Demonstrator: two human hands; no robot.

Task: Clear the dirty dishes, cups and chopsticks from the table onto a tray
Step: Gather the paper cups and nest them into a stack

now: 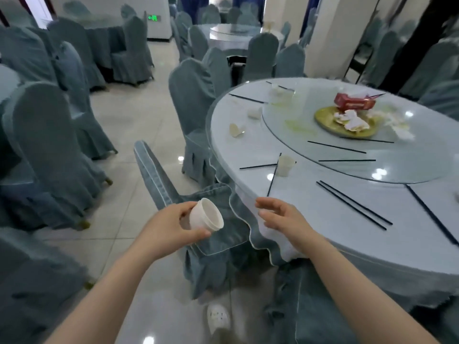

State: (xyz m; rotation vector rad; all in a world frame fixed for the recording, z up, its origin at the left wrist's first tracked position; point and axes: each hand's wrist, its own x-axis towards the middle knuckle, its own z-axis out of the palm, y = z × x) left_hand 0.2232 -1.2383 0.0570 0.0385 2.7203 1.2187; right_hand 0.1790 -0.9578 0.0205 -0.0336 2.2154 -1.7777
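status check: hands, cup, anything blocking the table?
Left hand grips white cup, off the table. Right hand open, empty, at table edge. Second cup and chopsticks still on table. No tray in view; draped chair between.

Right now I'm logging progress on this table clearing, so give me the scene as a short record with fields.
left hand: left hand holds a white cup, off the table edge
right hand: right hand open, holds nothing, at the table's near edge
table: round table with glass turntable
cups left: upright cup near front; others tipped farther back
chopsticks: black chopsticks scattered, none collected
dish: yellow plate with crumpled tissues, red box behind
tray: none in view
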